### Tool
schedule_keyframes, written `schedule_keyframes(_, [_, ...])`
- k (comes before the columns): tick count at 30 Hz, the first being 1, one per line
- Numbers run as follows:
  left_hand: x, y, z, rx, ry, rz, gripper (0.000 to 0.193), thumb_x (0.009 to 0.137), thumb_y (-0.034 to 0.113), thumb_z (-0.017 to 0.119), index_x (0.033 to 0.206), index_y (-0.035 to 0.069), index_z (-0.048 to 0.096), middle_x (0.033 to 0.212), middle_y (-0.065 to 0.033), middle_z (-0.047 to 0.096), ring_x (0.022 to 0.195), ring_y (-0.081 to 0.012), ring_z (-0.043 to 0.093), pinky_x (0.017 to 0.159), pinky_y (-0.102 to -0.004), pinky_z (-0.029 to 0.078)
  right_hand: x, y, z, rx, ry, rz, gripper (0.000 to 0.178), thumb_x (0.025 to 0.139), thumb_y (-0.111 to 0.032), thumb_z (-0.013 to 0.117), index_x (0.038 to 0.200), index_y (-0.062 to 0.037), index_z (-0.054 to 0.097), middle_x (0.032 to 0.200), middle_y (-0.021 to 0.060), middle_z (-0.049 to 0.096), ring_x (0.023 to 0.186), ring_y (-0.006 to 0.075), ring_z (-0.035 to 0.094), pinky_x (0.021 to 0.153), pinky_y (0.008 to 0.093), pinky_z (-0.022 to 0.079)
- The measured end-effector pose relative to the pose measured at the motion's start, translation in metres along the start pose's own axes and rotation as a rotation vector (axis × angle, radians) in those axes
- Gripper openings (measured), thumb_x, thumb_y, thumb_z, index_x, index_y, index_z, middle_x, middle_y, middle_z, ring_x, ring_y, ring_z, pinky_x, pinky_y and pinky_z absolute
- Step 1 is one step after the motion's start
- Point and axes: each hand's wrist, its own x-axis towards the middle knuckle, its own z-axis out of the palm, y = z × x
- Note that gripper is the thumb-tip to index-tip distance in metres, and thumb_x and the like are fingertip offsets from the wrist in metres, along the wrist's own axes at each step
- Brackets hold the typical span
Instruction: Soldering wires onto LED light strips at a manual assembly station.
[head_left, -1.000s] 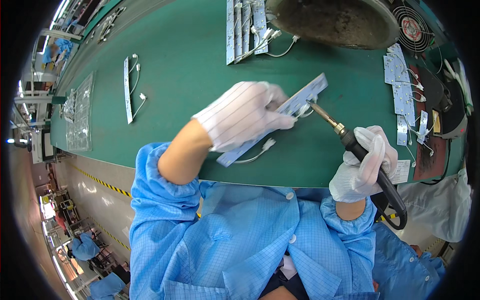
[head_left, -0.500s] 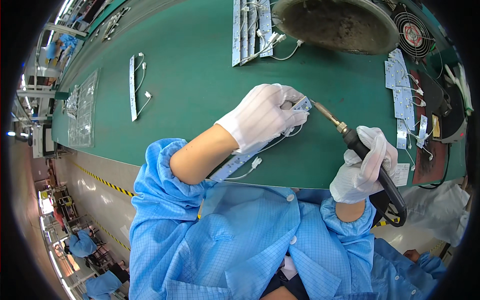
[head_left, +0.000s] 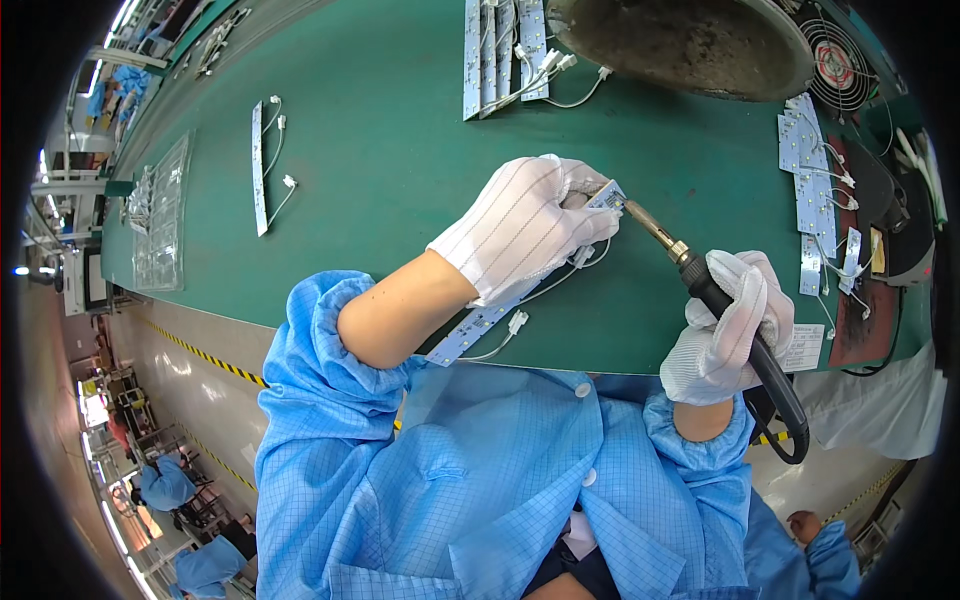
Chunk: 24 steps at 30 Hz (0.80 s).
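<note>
My left hand [head_left: 535, 225], in a white striped glove, grips a long white LED strip board [head_left: 468, 333] near its far end. The board slants from the table's front edge up under my fingers, and white wires with small connectors trail beside it. My gloved right hand [head_left: 728, 325] is closed round the black handle of a soldering iron [head_left: 712, 290]. The iron's tip points up and left and meets, or nearly meets, the end of the board that sticks out past my left fingertips. My left palm hides the board's middle.
A single LED strip [head_left: 259, 170] lies left on the green table [head_left: 370, 190], near a clear plastic tray [head_left: 160, 225]. More strips [head_left: 500, 60] lie at the back, beside a dark fume hood [head_left: 690, 45]. At right are stacked boards [head_left: 808, 180] and a fan [head_left: 838, 55].
The soldering iron's tip has come slightly left, closer to the end of the LED strip board. Both hands keep their grips. The view has shifted a little.
</note>
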Motion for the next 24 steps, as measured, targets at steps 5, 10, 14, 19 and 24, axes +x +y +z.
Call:
schedule_keyframes(5, [0.0,-0.0016,0.0024,0.003,0.013,0.015,0.035,0.084,0.029,0.068,0.101,-0.001,0.068,0.086,-0.014,0.068,0.072,-0.0212,0.061,0.07,-0.0333,0.05,0.0051,-0.0013,-0.0002,0.019,-0.004,-0.023,0.039,0.088,0.004,0.06,0.123,0.0055,0.041,0.103,0.0176,0.051,0.072,0.0245,0.061,0.055,0.0294,0.052])
schedule_keyframes(10, [0.0025,-0.0056,0.0029,0.105,0.047,0.161,0.036,0.083,0.029,0.067,0.1,-0.002,0.068,0.078,-0.0143,0.066,0.069,-0.0236,0.06,0.067,-0.0343,0.049,0.005,0.0007,0.0007,0.057,0.043,0.004,0.03,0.089,0.001,0.058,0.115,0.0077,0.045,0.097,0.0163,0.057,0.07,0.0248,0.061,0.055,0.0307,0.051])
schedule_keyframes(14, [0.0003,-0.0027,-0.0004,-0.024,0.011,0.023,0.034,0.084,0.027,0.069,0.101,-0.002,0.068,0.082,-0.0107,0.068,0.071,-0.0169,0.06,0.069,-0.0304,0.05,0.0006,0.0017,0.0034,0.125,0.171,0.129,0.018,0.086,0.005,0.056,0.103,0.0103,0.051,0.086,0.0165,0.064,0.066,0.0249,0.062,0.055,0.0341,0.049])
schedule_keyframes(19, [-0.0003,0.0009,-0.0029,-0.084,0.021,-0.019,0.035,0.082,0.028,0.071,0.102,-0.002,0.068,0.084,-0.0085,0.069,0.072,-0.0134,0.061,0.069,-0.0281,0.051,-0.0031,0.002,-0.0007,-0.172,0.033,0.015,0.032,0.099,-0.018,0.053,0.12,0.0028,0.043,0.098,0.0171,0.055,0.073,0.0225,0.065,0.056,0.0254,0.057])
schedule_keyframes(24, [0.0004,-0.0001,-0.0027,-0.097,0.018,-0.051,0.035,0.082,0.028,0.072,0.101,-0.001,0.069,0.083,-0.0076,0.069,0.071,-0.0116,0.06,0.067,-0.0277,0.05,-0.0016,0.0004,0.0001,-0.084,0.03,0.03,0.034,0.096,-0.012,0.057,0.121,0.0042,0.041,0.1,0.0187,0.052,0.073,0.0245,0.065,0.057,0.0264,0.057])
